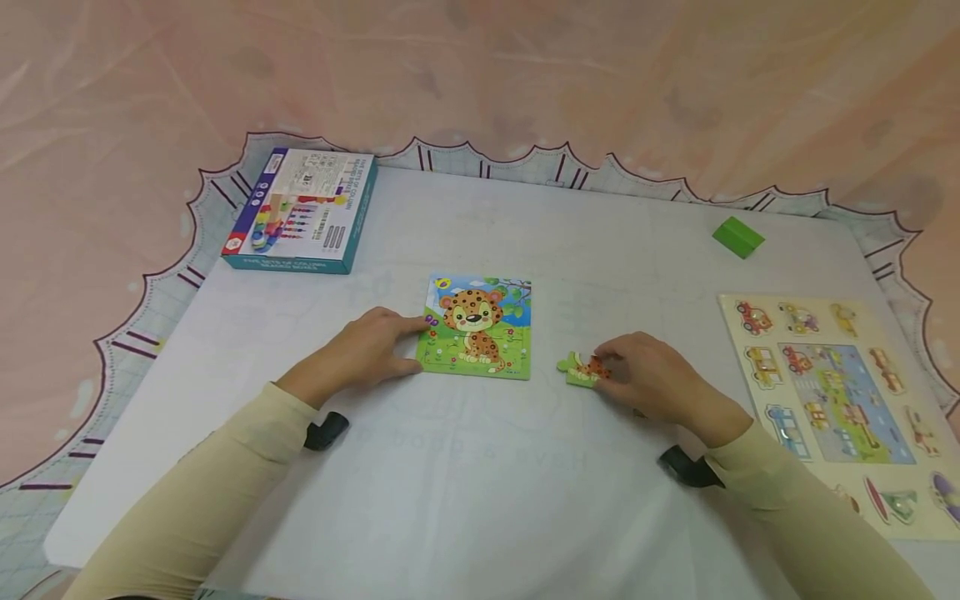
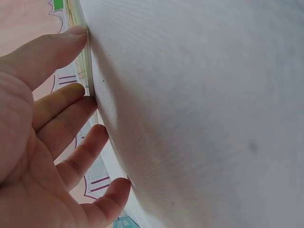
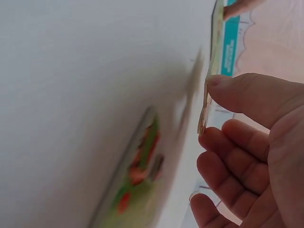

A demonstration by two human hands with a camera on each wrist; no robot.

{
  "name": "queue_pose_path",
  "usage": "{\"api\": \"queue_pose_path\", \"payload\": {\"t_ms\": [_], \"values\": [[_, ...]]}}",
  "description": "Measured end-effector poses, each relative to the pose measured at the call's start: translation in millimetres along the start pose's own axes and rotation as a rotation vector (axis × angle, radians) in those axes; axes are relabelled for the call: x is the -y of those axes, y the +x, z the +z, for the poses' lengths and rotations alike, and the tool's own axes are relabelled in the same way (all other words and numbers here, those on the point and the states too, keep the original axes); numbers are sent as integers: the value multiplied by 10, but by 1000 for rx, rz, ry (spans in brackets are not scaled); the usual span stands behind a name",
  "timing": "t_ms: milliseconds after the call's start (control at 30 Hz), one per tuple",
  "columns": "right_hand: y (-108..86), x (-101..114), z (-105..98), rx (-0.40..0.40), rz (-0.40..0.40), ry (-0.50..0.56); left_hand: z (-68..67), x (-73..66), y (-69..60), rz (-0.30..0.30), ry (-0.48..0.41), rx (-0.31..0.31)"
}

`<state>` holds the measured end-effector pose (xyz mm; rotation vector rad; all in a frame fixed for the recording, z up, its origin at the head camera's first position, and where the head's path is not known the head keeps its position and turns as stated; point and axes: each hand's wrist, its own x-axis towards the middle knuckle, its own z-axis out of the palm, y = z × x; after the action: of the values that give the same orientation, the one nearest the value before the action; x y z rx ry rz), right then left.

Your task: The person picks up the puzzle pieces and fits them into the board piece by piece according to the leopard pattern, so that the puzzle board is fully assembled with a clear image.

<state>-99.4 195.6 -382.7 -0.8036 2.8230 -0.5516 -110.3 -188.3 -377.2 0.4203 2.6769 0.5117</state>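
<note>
A leopard picture puzzle board (image 1: 480,333) lies flat at the middle of the table, with green grass and blue sky on it. My left hand (image 1: 367,346) touches its left edge with thumb and forefinger, the fingers (image 2: 78,156) relaxed. To the right of the board, my right hand (image 1: 648,375) pinches a jigsaw piece (image 1: 579,371) showing green ground and spotted orange fur. In the right wrist view that piece (image 3: 205,104) is seen edge-on between thumb and fingertips. A small dark bit shows below the right hand, too covered to identify.
A boxed beads set (image 1: 303,208) lies at the back left. A green block (image 1: 738,237) stands at the back right. Along the right side lies a cream vehicle puzzle board (image 1: 813,317). A white cloth (image 1: 480,492) covers the table, with a scalloped border.
</note>
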Motion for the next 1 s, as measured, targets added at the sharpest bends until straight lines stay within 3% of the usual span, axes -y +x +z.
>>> {"api": "queue_pose_path", "payload": {"t_ms": [200, 600, 1000], "values": [[59, 102, -28, -7, -52, -18, -11, -11, -10, 1, -3, -6], [173, 240, -36, 17, -50, 15, -3, -13, 2, -14, 1, 1], [320, 345, 42, -10, -93, 21, 1, -8, 8, -19, -5, 3]]}}
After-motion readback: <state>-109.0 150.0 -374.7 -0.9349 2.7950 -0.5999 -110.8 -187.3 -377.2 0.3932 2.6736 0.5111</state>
